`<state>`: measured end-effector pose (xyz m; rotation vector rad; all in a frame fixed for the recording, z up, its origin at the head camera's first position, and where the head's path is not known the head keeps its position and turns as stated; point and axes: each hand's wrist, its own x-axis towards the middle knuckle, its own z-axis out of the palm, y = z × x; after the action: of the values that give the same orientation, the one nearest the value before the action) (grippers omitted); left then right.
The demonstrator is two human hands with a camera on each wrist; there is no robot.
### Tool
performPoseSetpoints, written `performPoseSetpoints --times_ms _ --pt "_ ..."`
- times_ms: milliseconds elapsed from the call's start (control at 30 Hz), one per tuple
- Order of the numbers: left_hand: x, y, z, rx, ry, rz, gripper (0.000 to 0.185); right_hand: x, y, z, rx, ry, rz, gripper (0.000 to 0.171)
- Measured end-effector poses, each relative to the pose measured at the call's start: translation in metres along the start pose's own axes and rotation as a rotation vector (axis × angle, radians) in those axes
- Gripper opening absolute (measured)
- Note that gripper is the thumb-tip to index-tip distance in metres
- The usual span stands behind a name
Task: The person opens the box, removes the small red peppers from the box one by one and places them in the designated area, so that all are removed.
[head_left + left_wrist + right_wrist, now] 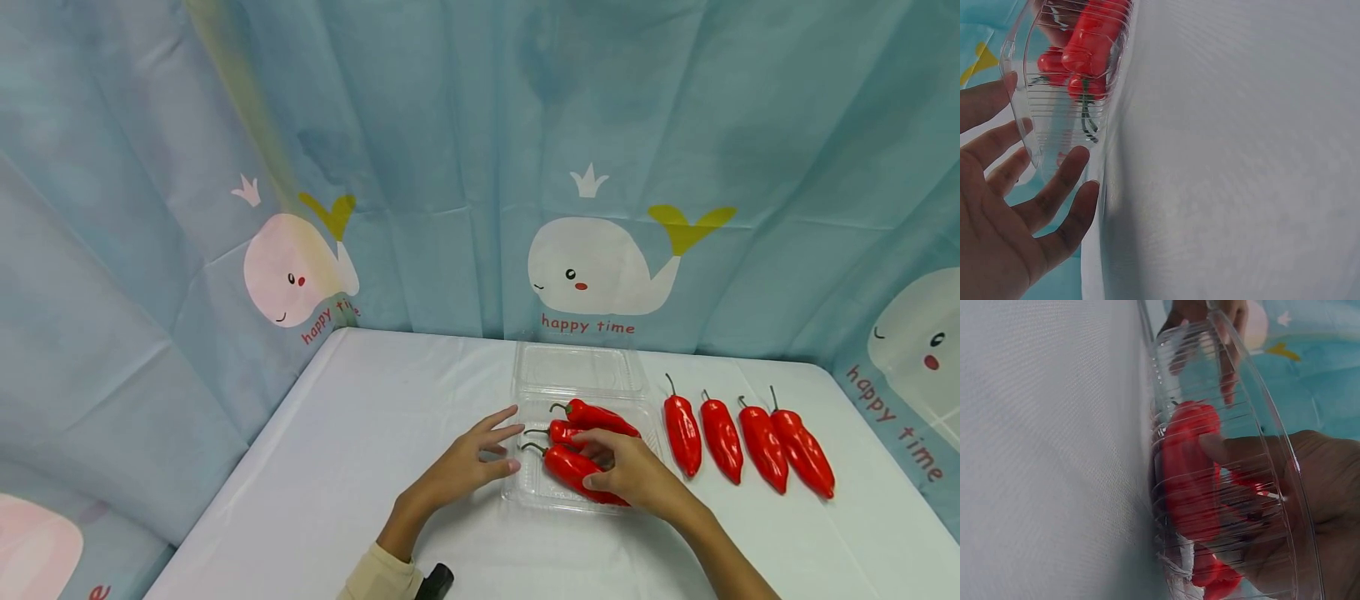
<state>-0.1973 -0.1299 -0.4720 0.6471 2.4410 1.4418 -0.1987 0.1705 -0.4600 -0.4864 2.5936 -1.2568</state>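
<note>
A clear plastic clamshell tray [525, 493] stands on the white table, its lid [577, 368] open and lying flat behind it. Three red peppers lie inside: one at the back [603, 416], one in the middle [561, 432], one at the front [564, 465]. My right hand [585, 458] reaches into the tray and grips the front pepper between thumb and fingers; through the tray wall the thumb [1229, 450] presses on the pepper [1188, 469]. My left hand [512, 440] is open with spread fingers against the tray's left wall [1041, 112], fingertips [1079, 157] touching the plastic.
Several more red peppers [722, 439] lie side by side to the right of the tray, stems pointing away. A blue whale-print curtain [585, 267] closes off the back and sides. Bare white tabletop [360, 433] stretches to the left.
</note>
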Motion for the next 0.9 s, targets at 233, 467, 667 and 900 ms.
performPoseSetpoints --times_ms 233,467,667,900 --pt "0.000 0.000 0.000 0.001 0.000 -0.002 0.057 0.000 0.000 0.000 0.000 0.007 0.016 0.057" --pt "0.000 0.002 0.000 0.005 0.003 -0.009 0.057 -0.003 -0.002 -0.003 0.001 0.020 0.017 0.054" --pt "-0.001 0.003 0.000 0.000 0.003 -0.003 0.058 -0.005 -0.005 -0.008 0.018 0.043 0.016 0.054" --pt "-0.001 0.002 -0.001 0.000 0.006 0.003 0.056 -0.007 -0.004 -0.014 0.064 0.051 -0.017 0.054"
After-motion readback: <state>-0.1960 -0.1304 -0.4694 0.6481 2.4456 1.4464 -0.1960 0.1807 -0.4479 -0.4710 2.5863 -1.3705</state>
